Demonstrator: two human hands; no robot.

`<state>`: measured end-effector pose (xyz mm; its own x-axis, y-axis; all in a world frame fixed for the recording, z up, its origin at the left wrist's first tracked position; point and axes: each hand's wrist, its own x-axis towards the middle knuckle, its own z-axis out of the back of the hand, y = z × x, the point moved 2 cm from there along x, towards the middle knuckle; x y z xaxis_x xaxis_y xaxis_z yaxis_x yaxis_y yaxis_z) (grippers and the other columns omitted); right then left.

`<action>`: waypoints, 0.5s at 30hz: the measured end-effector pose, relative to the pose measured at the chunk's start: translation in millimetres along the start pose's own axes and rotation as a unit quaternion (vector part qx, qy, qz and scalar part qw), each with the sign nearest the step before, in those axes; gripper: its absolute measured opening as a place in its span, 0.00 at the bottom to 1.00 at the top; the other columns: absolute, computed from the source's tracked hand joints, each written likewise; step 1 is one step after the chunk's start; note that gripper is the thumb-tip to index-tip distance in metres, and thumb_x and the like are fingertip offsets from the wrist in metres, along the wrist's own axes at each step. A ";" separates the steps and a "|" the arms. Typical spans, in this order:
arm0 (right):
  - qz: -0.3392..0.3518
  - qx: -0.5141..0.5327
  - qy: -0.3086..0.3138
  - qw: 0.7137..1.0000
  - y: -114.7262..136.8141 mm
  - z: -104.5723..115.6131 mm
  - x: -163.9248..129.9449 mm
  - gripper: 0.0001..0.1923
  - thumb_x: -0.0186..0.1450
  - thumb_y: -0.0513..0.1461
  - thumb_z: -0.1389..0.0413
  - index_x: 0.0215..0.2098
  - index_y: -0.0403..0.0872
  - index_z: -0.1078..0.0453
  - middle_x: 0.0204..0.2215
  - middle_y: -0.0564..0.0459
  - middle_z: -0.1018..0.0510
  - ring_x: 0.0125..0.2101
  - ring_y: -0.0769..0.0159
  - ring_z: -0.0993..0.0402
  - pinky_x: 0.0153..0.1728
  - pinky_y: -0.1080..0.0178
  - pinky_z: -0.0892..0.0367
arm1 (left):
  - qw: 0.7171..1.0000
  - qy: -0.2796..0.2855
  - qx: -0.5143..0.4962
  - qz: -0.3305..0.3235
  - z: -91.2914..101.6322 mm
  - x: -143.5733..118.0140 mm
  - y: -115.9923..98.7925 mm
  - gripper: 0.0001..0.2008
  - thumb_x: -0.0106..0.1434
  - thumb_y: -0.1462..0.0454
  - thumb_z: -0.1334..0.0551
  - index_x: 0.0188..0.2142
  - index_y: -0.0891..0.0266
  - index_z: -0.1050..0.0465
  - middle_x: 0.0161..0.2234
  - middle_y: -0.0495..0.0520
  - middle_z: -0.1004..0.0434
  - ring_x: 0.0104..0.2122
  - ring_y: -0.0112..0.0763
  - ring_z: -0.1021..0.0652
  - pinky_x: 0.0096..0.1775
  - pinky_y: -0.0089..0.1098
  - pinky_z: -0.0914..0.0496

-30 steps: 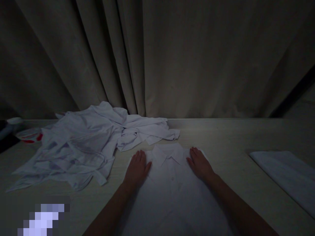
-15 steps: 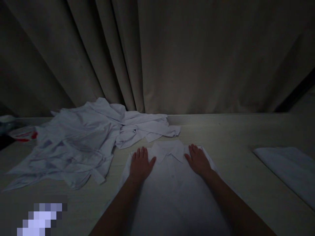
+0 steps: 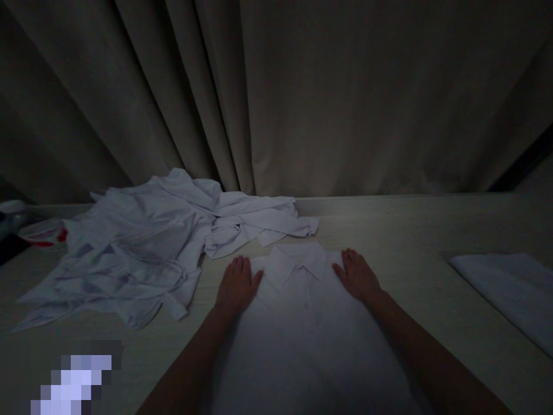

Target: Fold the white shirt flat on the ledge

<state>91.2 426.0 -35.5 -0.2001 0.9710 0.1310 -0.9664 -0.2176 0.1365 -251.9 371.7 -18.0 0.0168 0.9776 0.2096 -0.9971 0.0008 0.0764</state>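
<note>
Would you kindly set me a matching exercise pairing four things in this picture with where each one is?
Things:
1. left hand
2. right hand
3. shirt pile
4. folded cloth

Places:
A. far right of the table
B. flat on the collared shirt, right of its collar
C. heaped on the table's left side
D. flat on the collared shirt, left of its collar

Pairs: 1-D, 2-B, 3-C, 4-A
</note>
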 end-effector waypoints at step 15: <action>-0.110 0.180 -0.084 0.974 -49.1 79.0 -294.9 0.30 0.62 0.59 0.58 0.61 0.68 0.49 0.59 0.50 0.37 0.58 0.54 0.39 0.47 0.48 0.30 | 0.972 0.003 -0.157 0.177 124.3 -280.0 57.6 0.26 0.58 0.49 0.48 0.56 0.26 0.47 0.54 0.33 0.29 0.50 0.41 0.26 0.40 0.44 0.25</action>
